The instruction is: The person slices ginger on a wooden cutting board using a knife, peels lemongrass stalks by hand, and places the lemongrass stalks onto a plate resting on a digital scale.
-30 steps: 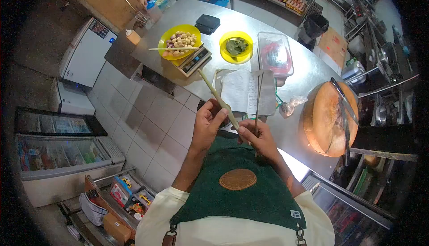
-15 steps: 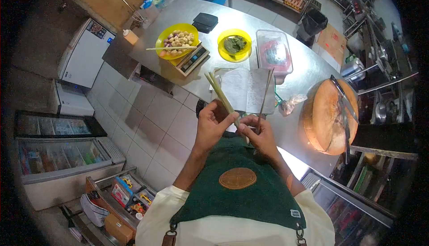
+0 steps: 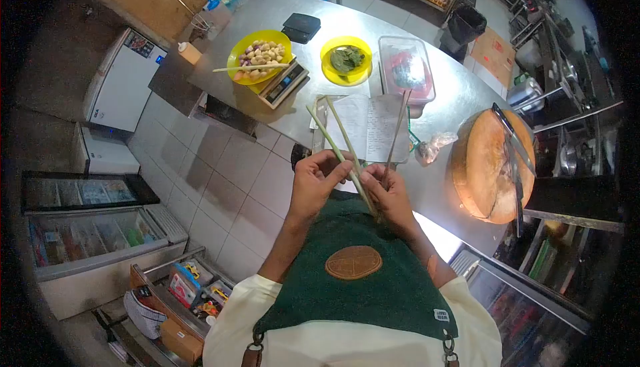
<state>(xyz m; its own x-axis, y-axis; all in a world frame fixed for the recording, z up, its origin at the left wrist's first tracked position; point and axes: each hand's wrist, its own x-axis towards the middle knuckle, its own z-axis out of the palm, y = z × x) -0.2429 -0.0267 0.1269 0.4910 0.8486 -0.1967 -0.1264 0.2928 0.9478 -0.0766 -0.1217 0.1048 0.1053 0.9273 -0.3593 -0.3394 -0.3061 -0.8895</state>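
Note:
My left hand (image 3: 311, 184) pinches a pale green lemongrass stalk (image 3: 325, 131), which slants up and left in front of the apron. With its thumb and fingers my right hand (image 3: 392, 200) grips a lemongrass leaf layer (image 3: 342, 122), parted from the stalk at the top and meeting it near the fingers. A thin brown dry strip (image 3: 401, 120) also sticks up from my right hand. Beyond the hands lies an open notebook (image 3: 383, 130) with handwriting. Another stalk (image 3: 250, 68) rests across a yellow bowl (image 3: 233, 56) of garlic and shallots on a scale (image 3: 283, 85).
A yellow plate (image 3: 327, 72) with green leaves and a lidded plastic box (image 3: 405, 67) stand on the steel table (image 3: 437, 110). At right, knives (image 3: 515, 167) lie on a round wooden chopping block (image 3: 477, 167). A small plastic bag (image 3: 433, 150) sits between block and notebook.
The leaf layer has spread away from the stalk, leaving a visible gap at the top. My right hand has shifted slightly down; the brown strip stays in it.

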